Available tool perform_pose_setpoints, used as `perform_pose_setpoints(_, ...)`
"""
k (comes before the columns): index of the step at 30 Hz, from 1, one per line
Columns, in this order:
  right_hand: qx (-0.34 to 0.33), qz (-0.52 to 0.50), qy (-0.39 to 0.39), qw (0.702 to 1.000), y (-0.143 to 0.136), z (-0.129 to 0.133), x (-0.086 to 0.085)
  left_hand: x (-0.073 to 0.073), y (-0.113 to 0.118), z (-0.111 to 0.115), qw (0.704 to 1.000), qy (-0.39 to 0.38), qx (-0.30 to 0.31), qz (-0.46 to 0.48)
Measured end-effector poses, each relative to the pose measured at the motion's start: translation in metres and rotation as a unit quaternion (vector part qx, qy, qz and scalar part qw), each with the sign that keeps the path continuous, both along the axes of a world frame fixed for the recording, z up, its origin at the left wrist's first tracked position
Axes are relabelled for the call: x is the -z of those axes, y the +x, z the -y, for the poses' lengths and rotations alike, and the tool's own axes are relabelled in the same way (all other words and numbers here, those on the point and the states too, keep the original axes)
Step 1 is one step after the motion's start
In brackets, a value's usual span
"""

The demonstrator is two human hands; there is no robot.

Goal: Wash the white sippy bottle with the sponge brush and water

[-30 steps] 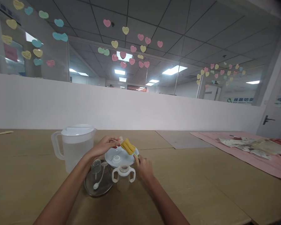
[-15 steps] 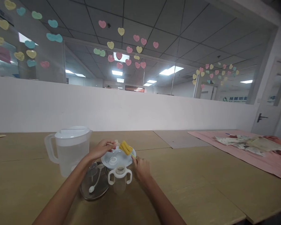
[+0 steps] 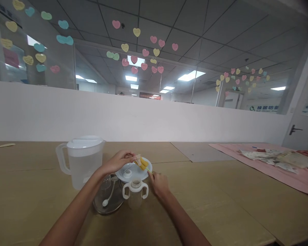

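My right hand (image 3: 159,183) is closed round the thin light-green handle of a sponge brush (image 3: 143,164), whose yellow head points up and left. Pinched in my left hand (image 3: 121,161) is a small translucent piece that looks like a bottle nipple (image 3: 138,159), against the yellow sponge. Whether the sponge is inside it or only touching, I cannot tell. Both hands are over a white bowl (image 3: 146,173) with a white ring-shaped cap (image 3: 127,174) in it. In front of the bowl stands an open clear bottle (image 3: 135,196) with two white handles.
A lidded clear pitcher (image 3: 84,164) stands at the left, apparently holding water. Beside the bottle, a dark round tray (image 3: 110,208) carries a clear cover (image 3: 105,182) and a white straw with a weighted end (image 3: 109,196). Pink cloth (image 3: 248,167) with crumpled fabric lies far right.
My left hand has brought the translucent nipple right and down against the yellow sponge head; they were slightly apart before. The whole view has shifted a little.
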State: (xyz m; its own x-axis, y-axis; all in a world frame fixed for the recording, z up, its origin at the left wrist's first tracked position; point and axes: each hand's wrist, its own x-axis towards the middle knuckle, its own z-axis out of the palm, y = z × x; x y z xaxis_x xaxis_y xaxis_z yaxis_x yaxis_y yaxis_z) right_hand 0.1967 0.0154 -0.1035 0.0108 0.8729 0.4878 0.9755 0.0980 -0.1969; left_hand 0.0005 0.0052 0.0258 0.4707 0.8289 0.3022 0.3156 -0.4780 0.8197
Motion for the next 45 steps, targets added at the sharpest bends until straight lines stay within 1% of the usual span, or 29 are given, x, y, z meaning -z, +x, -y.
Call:
perform_pose_setpoints(2, 0.007, -0.012, 0.024, 1.000, 0.002, 0.000, -0.001, 0.001, -0.001, -0.002, 0.999, 0.047, -0.001, -0.022)
perform_pose_setpoints(3, 0.003, -0.022, 0.041, 0.999, 0.003, 0.001, -0.001, 0.004, -0.003, -0.006, 0.996, 0.080, -0.024, -0.037)
perform_pose_setpoints(5, -0.025, -0.040, 0.075, 0.996, 0.003, 0.004, -0.002, 0.011, -0.009, -0.015, 0.979, 0.153, -0.104, -0.080)
perform_pose_setpoints(7, -0.066, -0.047, 0.096, 0.992, 0.001, 0.006, -0.003, 0.018, -0.015, -0.023, 0.953, 0.205, -0.187, -0.124)
perform_pose_setpoints(8, -0.081, -0.045, 0.097, 0.991, 0.000, 0.007, -0.002, 0.019, -0.016, -0.024, 0.944, 0.214, -0.211, -0.139)
perform_pose_setpoints(9, -0.085, -0.041, 0.091, 0.991, -0.002, 0.007, -0.002, 0.018, -0.017, -0.024, 0.943, 0.210, -0.214, -0.146)
perform_pose_setpoints(10, -0.080, -0.038, 0.081, 0.993, -0.004, 0.007, -0.001, 0.016, -0.017, -0.021, 0.950, 0.194, -0.198, -0.143)
perform_pose_setpoints(11, -0.066, -0.035, 0.066, 0.995, -0.005, 0.006, 0.000, 0.013, -0.016, -0.016, 0.963, 0.170, -0.167, -0.129)
perform_pose_setpoints(13, -0.028, -0.035, 0.030, 0.999, -0.006, 0.004, 0.002, 0.003, -0.011, -0.004, 0.986, 0.114, -0.081, -0.089)
perform_pose_setpoints(15, 0.000, -0.037, 0.004, 0.999, -0.004, 0.002, 0.002, -0.005, -0.005, 0.007, 0.995, 0.078, -0.009, -0.067)
perform_pose_setpoints(16, 0.004, -0.037, -0.001, 0.999, -0.003, 0.001, 0.002, -0.007, -0.003, 0.010, 0.994, 0.082, 0.003, -0.071)
perform_pose_setpoints(17, 0.000, -0.036, 0.001, 0.999, -0.002, 0.001, 0.002, -0.008, -0.001, 0.011, 0.991, 0.101, -0.006, -0.085)
perform_pose_setpoints(19, -0.018, -0.035, 0.021, 0.999, 0.000, 0.002, 0.002, -0.005, -0.001, 0.008, 0.976, 0.161, -0.073, -0.127)
perform_pose_setpoints(21, -0.046, -0.035, 0.049, 0.997, -0.001, 0.004, 0.002, 0.000, -0.004, 0.000, 0.949, 0.210, -0.159, -0.172)
perform_pose_setpoints(23, -0.077, -0.037, 0.076, 0.993, -0.002, 0.007, 0.002, 0.005, -0.008, -0.008, 0.924, 0.229, -0.234, -0.196)
perform_pose_setpoints(24, -0.091, -0.038, 0.086, 0.991, -0.003, 0.007, 0.002, 0.006, -0.010, -0.010, 0.918, 0.228, -0.257, -0.197)
perform_pose_setpoints(25, -0.099, -0.040, 0.091, 0.990, -0.004, 0.008, 0.003, 0.006, -0.011, -0.010, 0.921, 0.218, -0.263, -0.188)
perform_pose_setpoints(26, -0.098, -0.043, 0.092, 0.990, -0.005, 0.009, 0.003, 0.005, -0.012, -0.009, 0.934, 0.194, -0.248, -0.166)
perform_pose_setpoints(27, -0.087, -0.047, 0.088, 0.991, -0.006, 0.009, 0.002, 0.002, -0.013, -0.005, 0.956, 0.157, -0.208, -0.137)
perform_pose_setpoints(29, -0.060, -0.056, 0.077, 0.994, -0.006, 0.010, 0.001, -0.008, -0.012, 0.007, 0.991, 0.067, -0.096, -0.070)
perform_pose_setpoints(30, -0.046, -0.059, 0.072, 0.995, -0.006, 0.010, 0.000, -0.014, -0.011, 0.015, 0.997, 0.030, -0.047, -0.044)
perform_pose_setpoints(31, -0.034, -0.062, 0.066, 0.995, -0.006, 0.010, -0.002, -0.020, -0.011, 0.023, 1.000, 0.008, -0.016, -0.026)
perform_pose_setpoints(34, 0.003, -0.065, 0.035, 0.997, -0.003, 0.009, -0.005, -0.037, -0.011, 0.044, 1.000, -0.012, 0.025, 0.013)
perform_pose_setpoints(37, 0.025, -0.059, -0.001, 0.998, 0.001, 0.007, -0.006, -0.044, -0.015, 0.052, 0.999, 0.013, 0.035, 0.026)
perform_pose_setpoints(38, 0.027, -0.057, -0.008, 0.998, 0.003, 0.006, -0.005, -0.044, -0.017, 0.051, 0.999, 0.035, 0.020, 0.002)
perform_pose_setpoints(40, 0.030, -0.056, -0.015, 0.998, 0.005, 0.004, -0.004, -0.038, -0.023, 0.045, 0.990, 0.094, -0.043, -0.099)
perform_pose_setpoints(42, 0.034, -0.056, -0.018, 0.998, 0.007, 0.003, -0.003, -0.029, -0.029, 0.034, 0.954, 0.136, -0.118, -0.240)
perform_pose_setpoints(43, 0.035, -0.054, -0.019, 0.998, 0.007, 0.002, -0.002, -0.023, -0.032, 0.028, 0.931, 0.136, -0.142, -0.306)
perform_pose_setpoints(45, 0.035, -0.050, -0.021, 0.998, 0.007, 0.002, -0.002, -0.011, -0.033, 0.016, 0.895, 0.086, -0.153, -0.409)
